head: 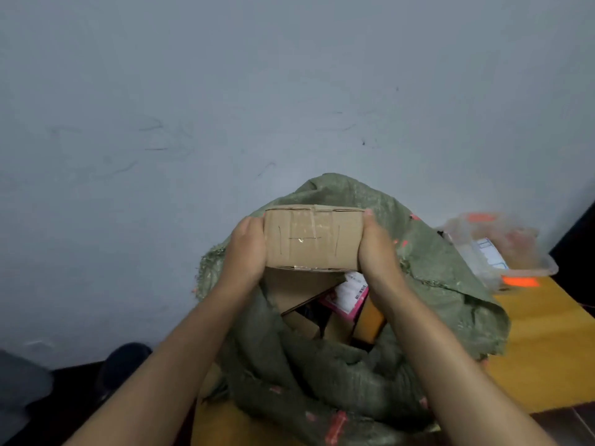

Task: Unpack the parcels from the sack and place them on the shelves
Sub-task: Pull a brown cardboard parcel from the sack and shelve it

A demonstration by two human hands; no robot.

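Cardboard box (314,241) held above green woven sack (322,375).
Your L hand (245,249) & R hand (376,249) clamp its ends, fingers curled round; more parcels (346,296) inside.

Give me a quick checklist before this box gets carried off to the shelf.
1. Both hands on the cardboard box: ok, left hand and right hand grip its ends.
2. Box clear of the sack mouth: ok, held above it.
3. Box taped shut: ok on the visible face.
4. More parcels left in the sack: ok, boxes and a pink parcel show.
5. Shelf space free: cannot tell, no shelf in view.
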